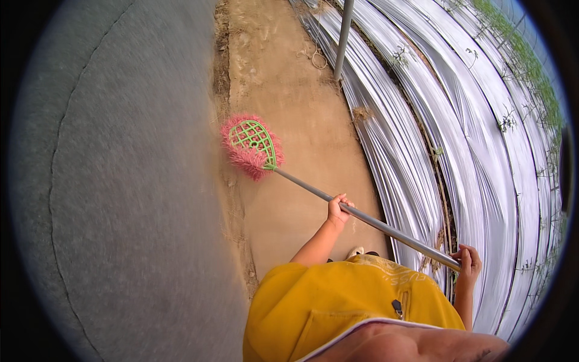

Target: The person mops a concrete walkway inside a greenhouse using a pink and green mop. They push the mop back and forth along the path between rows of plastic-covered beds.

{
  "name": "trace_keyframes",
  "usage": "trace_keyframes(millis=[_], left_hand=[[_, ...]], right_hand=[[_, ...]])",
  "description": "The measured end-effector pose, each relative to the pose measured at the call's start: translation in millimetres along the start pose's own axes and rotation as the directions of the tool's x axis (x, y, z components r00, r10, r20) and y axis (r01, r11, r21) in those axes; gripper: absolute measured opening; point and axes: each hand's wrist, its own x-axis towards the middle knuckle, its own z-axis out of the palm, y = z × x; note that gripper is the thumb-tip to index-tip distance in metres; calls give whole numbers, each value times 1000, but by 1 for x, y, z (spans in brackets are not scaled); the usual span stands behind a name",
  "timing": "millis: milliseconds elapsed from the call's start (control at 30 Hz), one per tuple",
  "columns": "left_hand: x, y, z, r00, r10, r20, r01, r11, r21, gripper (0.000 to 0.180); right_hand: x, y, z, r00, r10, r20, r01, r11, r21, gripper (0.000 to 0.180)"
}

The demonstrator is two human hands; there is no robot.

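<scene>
A long-handled duster (386, 226) slants across in front of me, its grey metal pole running from lower right to upper left. At its far end is a green lattice frame edged with pink fluffy bristles (252, 146), held above the dirt strip. My left hand (339, 208) is wrapped round the middle of the pole. Close to the pole's near end, my right hand (468, 260) grips it with bent fingers.
Grey pavement (139, 181) lies along the left, with a crack running through it. Brown bare soil (295, 120) forms the strip ahead. Rows of silvery plastic sheeting (416, 120) with small plants fill the right, and a metal post (344, 39) stands at their edge.
</scene>
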Motion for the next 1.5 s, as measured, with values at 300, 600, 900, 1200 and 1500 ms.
trace_keyframes(millis=[300,600,900,1200,1500], left_hand=[[60,-67,73,989,-65,-129,78,993,94,13],[97,-78,115,904,-350,-245,427,726,539,11],[74,45,95,937,53,-345,265,536,802,8],[63,134,165,966,162,-200,89,516,852,7],[-42,112,354,801,148,580,-596,291,748,44]], right_hand=[[63,-42,18,971,-234,-40,231,970,-73,14],[166,-14,51,970,-210,126,222,971,-86,10],[226,-52,85,960,-259,102,273,950,-152,12],[258,-92,119,931,-320,-174,308,947,-95,16],[267,-114,137,863,-460,-210,472,881,11,15]])
